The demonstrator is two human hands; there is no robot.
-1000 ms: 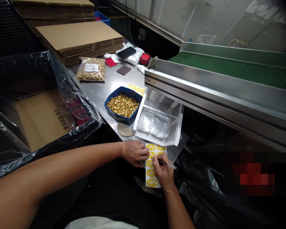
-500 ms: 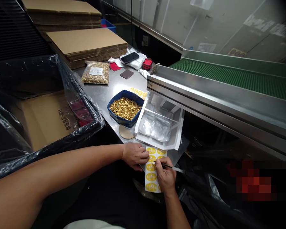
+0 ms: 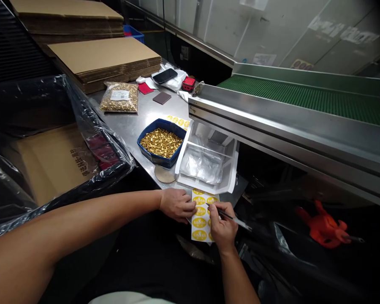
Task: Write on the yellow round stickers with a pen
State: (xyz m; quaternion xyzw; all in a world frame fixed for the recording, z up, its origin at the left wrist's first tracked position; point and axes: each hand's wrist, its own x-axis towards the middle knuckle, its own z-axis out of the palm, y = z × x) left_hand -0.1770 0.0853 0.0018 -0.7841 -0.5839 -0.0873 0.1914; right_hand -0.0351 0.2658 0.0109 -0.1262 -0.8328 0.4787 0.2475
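L hand (image 3: 176,205) is at the L edge of a sheet of yellow oval stickers (image 3: 199,222), fingers bent, tips on the paper; can't tell if it's pinching the sheet or just pressing. R hand (image 3: 223,226) grips a pen (image 3: 237,221) betw. thumb & fingers, dark tip pointing up-L over the sheet, clear end sticking out to the R. Can't tell if tip touches paper. Stickers show a big "8" w/ smaller, unreadable chars.

Sheet is at the near edge of the metal table (image 3: 129,131), its lower part nearest the person, top end just below a white divided tray (image 3: 205,186) w/ clear plastic bags (image 3: 202,164) in it. Blue tub (image 3: 158,159) of small gold pcs (image 3: 162,142) is just L of tray; round flat disc (image 3: 164,174) in front of tub. Second sticker sheet (image 3: 179,121) lies behind tub, partly hidden. Further back: labelled clear bag of gold pcs (image 3: 120,103), phone (image 3: 165,76) on white plastic, cardboard stack (image 3: 104,59). Green conveyor (image 3: 288,97) on R.
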